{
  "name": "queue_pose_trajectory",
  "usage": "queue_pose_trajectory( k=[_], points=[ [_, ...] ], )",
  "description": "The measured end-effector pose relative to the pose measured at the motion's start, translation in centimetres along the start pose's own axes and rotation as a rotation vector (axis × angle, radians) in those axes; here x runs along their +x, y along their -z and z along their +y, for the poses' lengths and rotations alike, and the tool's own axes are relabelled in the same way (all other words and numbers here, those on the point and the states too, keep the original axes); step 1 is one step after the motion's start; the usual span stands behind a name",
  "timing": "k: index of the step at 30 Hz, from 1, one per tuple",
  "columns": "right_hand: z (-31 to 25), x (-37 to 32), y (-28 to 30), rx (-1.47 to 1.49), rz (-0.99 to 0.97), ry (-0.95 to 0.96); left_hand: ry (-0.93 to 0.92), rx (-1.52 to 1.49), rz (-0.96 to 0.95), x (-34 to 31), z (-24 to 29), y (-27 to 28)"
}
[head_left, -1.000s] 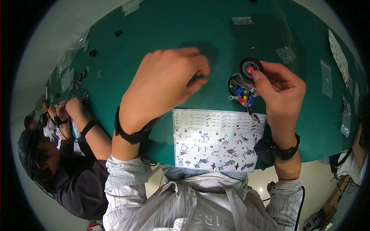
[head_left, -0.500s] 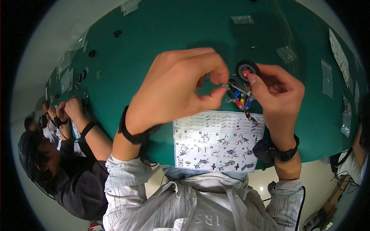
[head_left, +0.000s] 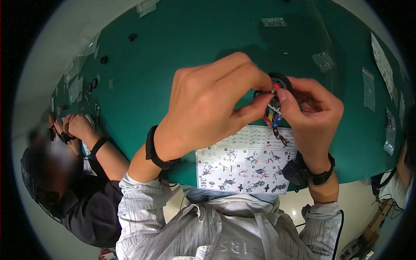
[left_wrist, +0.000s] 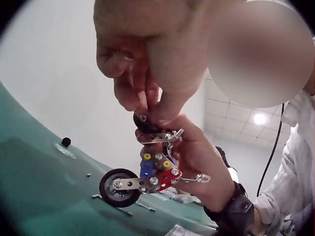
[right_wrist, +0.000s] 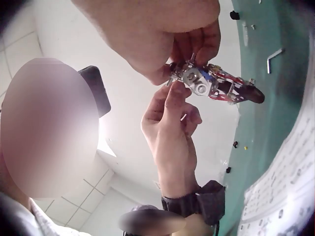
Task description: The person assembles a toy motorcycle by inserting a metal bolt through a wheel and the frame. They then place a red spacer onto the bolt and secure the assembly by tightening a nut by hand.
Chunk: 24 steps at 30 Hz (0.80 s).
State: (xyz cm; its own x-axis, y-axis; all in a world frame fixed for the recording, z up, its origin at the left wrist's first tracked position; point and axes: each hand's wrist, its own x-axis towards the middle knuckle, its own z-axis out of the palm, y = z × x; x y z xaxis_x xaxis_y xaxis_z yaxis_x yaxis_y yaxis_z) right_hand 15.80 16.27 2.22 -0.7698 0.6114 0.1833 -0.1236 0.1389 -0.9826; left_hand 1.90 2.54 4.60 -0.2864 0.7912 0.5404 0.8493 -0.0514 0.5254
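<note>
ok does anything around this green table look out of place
Nothing looks damaged, but one tiny silvery piece seems stray: it lies alone on the green table, apart from the held red, blue and silver wheeled model.

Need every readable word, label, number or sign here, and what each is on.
"IRS": on the pale top; an unclear character before it may be another S.
Instruction sheet: small print and step numbers, too small to read reliably.
White sheet at far right: marks too small to read.
Metal model: no text I can make out.
</note>
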Motion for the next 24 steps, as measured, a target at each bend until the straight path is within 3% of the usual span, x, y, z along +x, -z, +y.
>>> queue_pose_trajectory(
  k=[2, 5, 8, 9, 15, 18, 24],
  points=[
    [-0.1, 0.1, 0.1, 0.018, 0.011, -0.041, 0.004, 0.021, 0.029, 0.3, 0.1, 0.2],
    [0.0, 0.4, 0.5, 0.058, 0.030, -0.077, 0.225, 0.196, -0.119, 0.3, -0.7, 1.1],
    [0.1, 0.5, 0.7, 0.089, 0.021, -0.081, 0.230, 0.544, -0.564, -1.7, -4.1, 0.9],
    [0.2, 0.5, 0.8, 0.091, 0.010, -0.086, 0.380, 0.528, -0.685, -1.5, -3.9, 0.8],
    [0.4, 0.6, 0.8, 0.107, 0.004, -0.098, 0.281, 0.391, -0.603, -1.4, -4.4, 1.6],
    [0.4, 0.6, 0.6, 0.131, 0.007, -0.108, 0.285, 0.182, -0.448, 0.0, -2.7, 1.6],
    [0.0, 0.6, 0.9, 0.059, 0.002, -0.045, 0.676, -0.502, -0.428, 0.3, -0.2, 0.8]
  ],
)
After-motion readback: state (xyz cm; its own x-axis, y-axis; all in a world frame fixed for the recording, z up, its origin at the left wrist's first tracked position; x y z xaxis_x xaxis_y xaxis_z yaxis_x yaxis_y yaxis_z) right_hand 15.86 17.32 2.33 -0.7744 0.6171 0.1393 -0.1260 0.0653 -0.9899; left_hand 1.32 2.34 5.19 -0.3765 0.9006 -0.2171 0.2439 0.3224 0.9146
